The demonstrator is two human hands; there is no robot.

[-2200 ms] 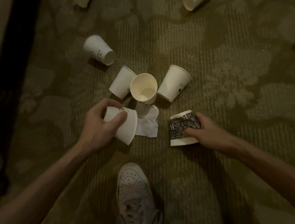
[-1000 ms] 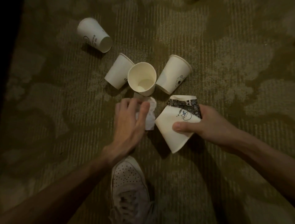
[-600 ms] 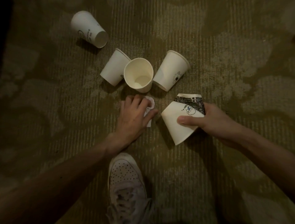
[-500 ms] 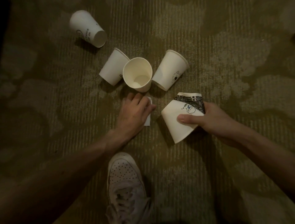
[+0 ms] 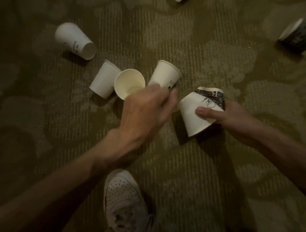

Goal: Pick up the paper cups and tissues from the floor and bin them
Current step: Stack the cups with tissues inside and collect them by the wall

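Observation:
My right hand (image 5: 231, 117) grips a white paper cup (image 5: 193, 116) pressed against a flattened black-patterned cup (image 5: 213, 97), thumb across the white one. My left hand (image 5: 149, 106) is blurred, with fingers curled, right beside that cup's base. The tissue it gathered is hidden inside the fist. Three white cups lie on the carpet just beyond my hands: one on its side (image 5: 104, 79), one with its mouth facing me (image 5: 129, 82), and one with a small print (image 5: 164, 74). Another white cup (image 5: 74, 40) lies farther left.
A dark patterned cup (image 5: 294, 36) lies at the right edge and part of another cup (image 5: 180, 0) shows at the top edge. My white shoe (image 5: 122, 198) stands on the patterned carpet (image 5: 49, 132) below my hands. No bin is in view.
My left hand closed over the tissue on the carpet, then rose and swung right toward the cups in my right hand. The tissue no longer shows on the floor.

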